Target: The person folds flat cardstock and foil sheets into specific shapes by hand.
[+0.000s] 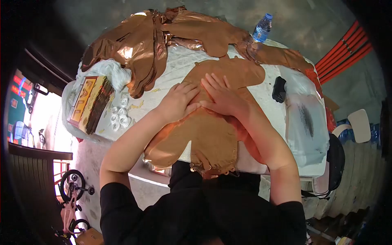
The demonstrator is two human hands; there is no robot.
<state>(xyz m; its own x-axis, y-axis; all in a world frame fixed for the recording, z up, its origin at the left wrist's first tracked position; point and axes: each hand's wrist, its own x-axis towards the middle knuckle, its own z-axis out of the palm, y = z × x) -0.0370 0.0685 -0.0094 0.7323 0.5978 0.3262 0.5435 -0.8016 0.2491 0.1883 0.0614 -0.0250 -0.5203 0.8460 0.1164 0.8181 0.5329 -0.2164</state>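
A flat, brown foil balloon [212,126] lies across the near middle of the table, and its lower lobes hang over the front edge toward my lap. My left hand [178,102] rests flat on its middle, with the fingers stretched and the thumb pointing toward the other hand. Right beside it, my right hand [221,97] presses palm down on the same balloon, fingers spread and pointing away from me. Neither hand grips anything. More shiny copper-brown foil balloons [134,45] lie in a flat heap along the table's far edge.
A water bottle [262,27] stands at the far right. On the left are a stack of printed paper [86,104], several small white rolls [120,113] and a white plastic bag [112,73]. A black object [279,89] and clear plastic packaging [306,126] lie on the right.
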